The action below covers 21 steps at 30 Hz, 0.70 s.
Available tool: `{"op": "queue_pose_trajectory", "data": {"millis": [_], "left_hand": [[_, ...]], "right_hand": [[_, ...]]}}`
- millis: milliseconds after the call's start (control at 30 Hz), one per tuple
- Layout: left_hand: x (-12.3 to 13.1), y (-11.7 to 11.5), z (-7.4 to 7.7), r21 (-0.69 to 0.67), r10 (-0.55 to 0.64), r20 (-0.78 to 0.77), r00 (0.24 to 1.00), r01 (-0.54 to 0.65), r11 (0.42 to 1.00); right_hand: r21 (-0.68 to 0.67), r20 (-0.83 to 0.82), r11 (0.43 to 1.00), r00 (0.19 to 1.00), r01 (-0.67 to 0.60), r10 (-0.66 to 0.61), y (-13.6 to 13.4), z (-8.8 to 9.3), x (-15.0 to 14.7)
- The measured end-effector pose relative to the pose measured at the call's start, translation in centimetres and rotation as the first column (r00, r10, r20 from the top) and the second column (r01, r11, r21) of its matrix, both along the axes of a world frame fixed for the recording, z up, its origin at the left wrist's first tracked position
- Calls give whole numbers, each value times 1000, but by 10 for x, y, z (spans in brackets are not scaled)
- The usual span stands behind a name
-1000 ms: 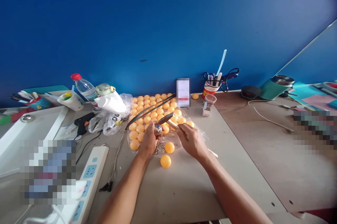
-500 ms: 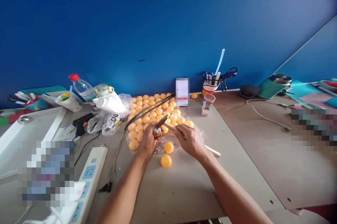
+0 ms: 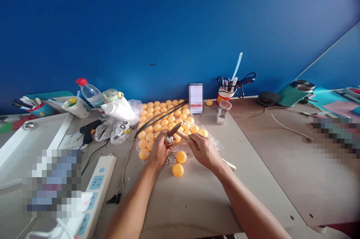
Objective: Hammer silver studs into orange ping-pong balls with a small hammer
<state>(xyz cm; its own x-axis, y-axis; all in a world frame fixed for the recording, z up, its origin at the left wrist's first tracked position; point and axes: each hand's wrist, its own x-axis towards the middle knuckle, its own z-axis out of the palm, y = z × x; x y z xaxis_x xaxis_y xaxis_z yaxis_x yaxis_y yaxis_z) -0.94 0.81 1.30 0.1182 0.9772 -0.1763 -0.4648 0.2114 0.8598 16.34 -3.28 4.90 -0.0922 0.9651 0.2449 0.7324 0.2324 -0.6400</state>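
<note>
My left hand [image 3: 159,148] is closed around a small round piece [image 3: 169,141] with a speckled, whitish-and-brown studded surface. A dark brown, pointed, blade-like piece [image 3: 174,129] slants up right just above it; whether the two are joined I cannot tell. My right hand [image 3: 204,151] grips a pale wooden stick [image 3: 182,134], its tip close to the brown piece. Under my hands lie small dark bits [image 3: 171,157]. Two loose orange balls, a farther ball [image 3: 181,157] and a nearer ball [image 3: 177,170], rest between my wrists. Behind is a clear bag of orange balls [image 3: 157,116].
A phone [image 3: 196,98] stands upright against the blue wall. Right of it are a cup of tools [image 3: 225,94] and a small clear cup [image 3: 225,106]. Leftward lie a glue gun [image 3: 89,130], a power strip [image 3: 97,186] and a bottle [image 3: 90,93]. A teal tumbler [image 3: 295,93] lies far right.
The whole view has shifted slightly right with the camera. Both hands keep nearly the same pose and grip.
</note>
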Motion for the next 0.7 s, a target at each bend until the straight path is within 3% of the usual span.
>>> {"op": "queue_pose_trajectory", "data": {"millis": [233,367,533,700], "left_hand": [[1,-1,10,-28,13,117,993,-10,1000],[-1,2,9,-79,40,185,982,-26,997],[-3,5,8,-111,42,234,971,-17,994],[-3,5,8,-159,83,306,948,-35,987]], "right_hand": [[32,-23,999,1000,-4,4,-1,2,0],[-16,15,999,999,-48,48,-1,2,0],[46,-3,998,999,-31,32,-1,2,0],[18,31,998,998,-55,54,-1,1,-2]]}}
